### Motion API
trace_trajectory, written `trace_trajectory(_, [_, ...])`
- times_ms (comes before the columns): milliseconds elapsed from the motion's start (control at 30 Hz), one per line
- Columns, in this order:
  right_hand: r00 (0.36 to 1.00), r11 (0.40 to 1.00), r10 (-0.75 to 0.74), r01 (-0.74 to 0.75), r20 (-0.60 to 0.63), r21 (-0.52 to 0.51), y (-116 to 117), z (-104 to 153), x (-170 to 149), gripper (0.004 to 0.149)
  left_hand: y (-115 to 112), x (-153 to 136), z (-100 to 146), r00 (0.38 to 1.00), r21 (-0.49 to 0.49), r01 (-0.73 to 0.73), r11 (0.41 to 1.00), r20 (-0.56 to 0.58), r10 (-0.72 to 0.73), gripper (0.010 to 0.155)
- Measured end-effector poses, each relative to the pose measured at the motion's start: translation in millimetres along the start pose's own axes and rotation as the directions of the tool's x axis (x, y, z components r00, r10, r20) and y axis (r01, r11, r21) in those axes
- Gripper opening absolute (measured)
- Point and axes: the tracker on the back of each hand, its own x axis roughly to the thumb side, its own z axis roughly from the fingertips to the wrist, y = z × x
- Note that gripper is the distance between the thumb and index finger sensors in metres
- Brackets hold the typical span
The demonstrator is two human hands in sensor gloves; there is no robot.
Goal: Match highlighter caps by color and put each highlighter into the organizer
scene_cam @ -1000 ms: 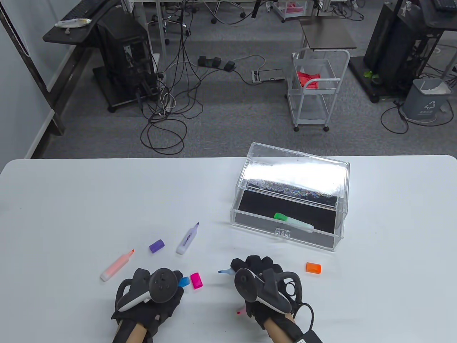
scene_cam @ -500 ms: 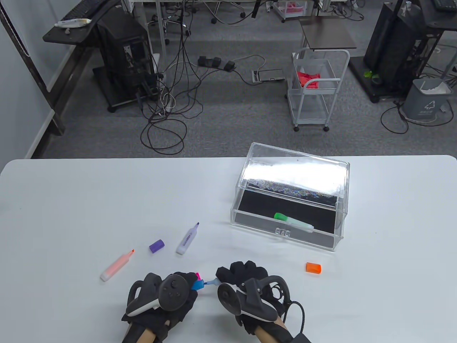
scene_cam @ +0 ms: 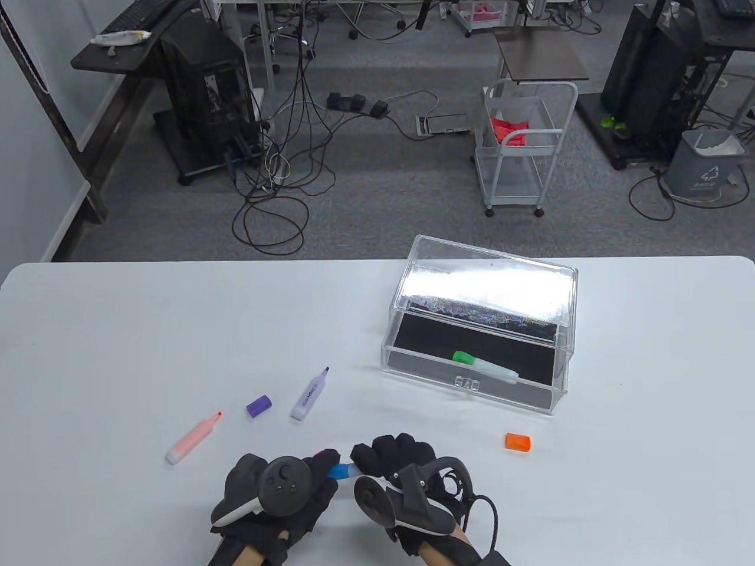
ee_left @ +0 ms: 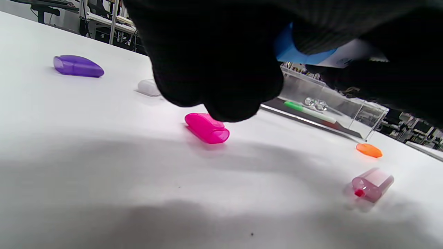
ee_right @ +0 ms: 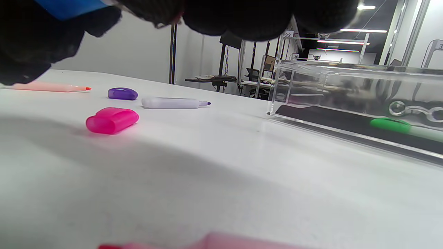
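My left hand [scene_cam: 315, 471] pinches the blue cap [scene_cam: 338, 471] at the front middle of the table. My right hand [scene_cam: 380, 455] grips the pale blue highlighter [scene_cam: 353, 469], whose tip end meets the cap; the tip itself is hidden. The cap [ee_left: 294, 52] shows between both gloves in the left wrist view. A pink cap [ee_left: 207, 128] lies just beyond my left fingers. A pink highlighter [ee_left: 372, 183] lies under my right wrist. The clear organizer [scene_cam: 472, 386] at the right holds a capped green highlighter [scene_cam: 483, 364].
A purple cap [scene_cam: 258, 406] and an uncapped purple highlighter [scene_cam: 309, 395] lie left of centre. An uncapped orange highlighter [scene_cam: 191, 439] lies further left. An orange cap [scene_cam: 518, 441] sits in front of the organizer. The table's front edge is close to my wrists.
My hands have come together. The left hand carried the blue cap rightward to the highlighter's tip, and the right hand shifted left; the bare blue tip no longer shows.
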Motion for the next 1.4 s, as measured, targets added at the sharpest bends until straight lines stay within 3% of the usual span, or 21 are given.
trace_trajectory(200, [0.999, 0.999, -0.036, 0.036, -0.007, 0.017, 2.3, -2.1, 0.3, 0.048, -0.2, 5.0, 0.8, 1.000, 0.044, 0.011, 0.999, 0.011, -0.012, 0.060])
trace_trajectory(433, [0.997, 0.996, -0.078, 0.077, -0.026, -0.042, -4.5, 1.5, -1.4, 0.047, 7.0, 15.4, 4.1, 0.998, 0.131, 0.035, 0.991, 0.038, -0.041, 0.059])
trace_trajectory(733, [0.998, 0.998, -0.064, 0.064, -0.008, -0.006, -1.8, 1.6, 1.2, 0.048, 5.4, 19.5, 6.4, 0.993, 0.111, 0.106, 0.988, 0.035, -0.111, 0.059])
trace_trajectory(900, [0.997, 0.999, -0.051, 0.051, -0.061, -0.015, 4.5, -2.6, -0.9, 0.048, -0.6, 14.2, 2.5, 0.995, 0.107, 0.099, 0.989, -0.014, -0.099, 0.064])
trace_trajectory(1200, [0.991, 1.000, -0.027, 0.025, -0.128, -0.014, 11.1, -6.8, -13.2, 0.049, 2.2, 2.5, 9.0, 0.938, 0.143, 0.320, 0.937, -0.188, -0.292, 0.078])
trace_trajectory(1400, [0.975, 0.996, -0.094, 0.092, -0.202, -0.016, 9.6, -4.9, -37.0, 0.051, 1.3, -7.6, 10.2, 0.875, 0.033, 0.445, 0.895, -0.229, -0.427, 0.084])
